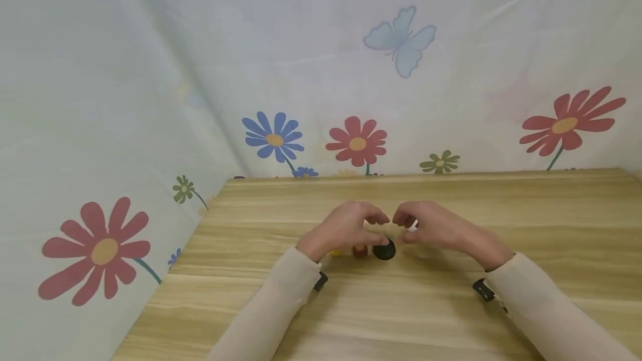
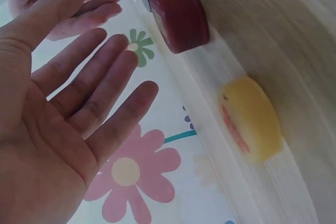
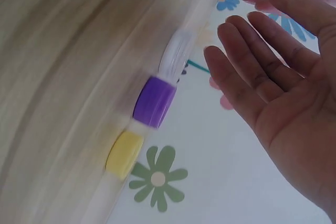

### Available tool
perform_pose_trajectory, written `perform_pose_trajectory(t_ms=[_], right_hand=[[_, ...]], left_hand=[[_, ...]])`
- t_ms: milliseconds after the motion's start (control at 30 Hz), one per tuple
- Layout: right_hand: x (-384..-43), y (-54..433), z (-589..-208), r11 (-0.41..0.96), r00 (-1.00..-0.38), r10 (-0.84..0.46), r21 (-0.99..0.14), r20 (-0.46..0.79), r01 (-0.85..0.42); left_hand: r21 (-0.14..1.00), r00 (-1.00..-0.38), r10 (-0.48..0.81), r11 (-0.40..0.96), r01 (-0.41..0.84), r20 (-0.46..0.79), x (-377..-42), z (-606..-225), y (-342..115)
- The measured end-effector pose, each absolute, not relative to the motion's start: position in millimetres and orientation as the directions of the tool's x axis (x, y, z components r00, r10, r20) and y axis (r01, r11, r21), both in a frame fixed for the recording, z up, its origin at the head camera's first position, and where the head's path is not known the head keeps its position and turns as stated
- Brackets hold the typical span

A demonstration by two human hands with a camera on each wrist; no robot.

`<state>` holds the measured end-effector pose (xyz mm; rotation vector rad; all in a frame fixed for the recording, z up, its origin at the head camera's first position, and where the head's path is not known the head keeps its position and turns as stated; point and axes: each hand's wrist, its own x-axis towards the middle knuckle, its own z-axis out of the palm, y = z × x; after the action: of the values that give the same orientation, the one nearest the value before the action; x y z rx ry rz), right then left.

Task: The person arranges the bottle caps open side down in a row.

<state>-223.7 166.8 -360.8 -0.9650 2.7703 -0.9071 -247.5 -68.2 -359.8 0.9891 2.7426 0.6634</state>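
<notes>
Both hands hover over the wooden table with fingertips facing each other and nothing in their grasp. My left hand [image 1: 346, 228] has its fingers loosely extended, palm toward its camera in the left wrist view. Below it lie a round black cap [image 1: 384, 250], a ribbed red bottle cap [image 2: 181, 18] and a yellow cap [image 2: 252, 119] with red marks. The fingers of my right hand [image 1: 436, 227] are likewise extended. Next to that hand, the right wrist view shows a clear whitish cap [image 3: 176, 53], a purple cap [image 3: 155, 102] and another yellow cap [image 3: 125, 155] in a row.
The wooden table [image 1: 251, 316] reaches back to a white cloth [image 1: 311, 43] printed with flowers and a butterfly. More of this cloth hangs along the left side. Dark wrist straps show at the sleeves [image 1: 271, 305].
</notes>
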Motion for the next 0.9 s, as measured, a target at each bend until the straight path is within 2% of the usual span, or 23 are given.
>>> perform_pose_trajectory(t_ms=[467,900], right_hand=[[-228.4,192.1,-354.8,0.644,-0.844,-0.507,-0.573,0.178,-0.507],[-235.6,204.8,-360.8,0.675,-0.864,-0.476,-0.562,0.164,-0.478]], left_hand=[[0.412,-0.736,0.667,0.641,0.647,0.118,-257.1,-358.7,-44.6],[0.436,-0.752,0.645,0.643,0.629,0.135,-264.8,-365.0,-20.8]])
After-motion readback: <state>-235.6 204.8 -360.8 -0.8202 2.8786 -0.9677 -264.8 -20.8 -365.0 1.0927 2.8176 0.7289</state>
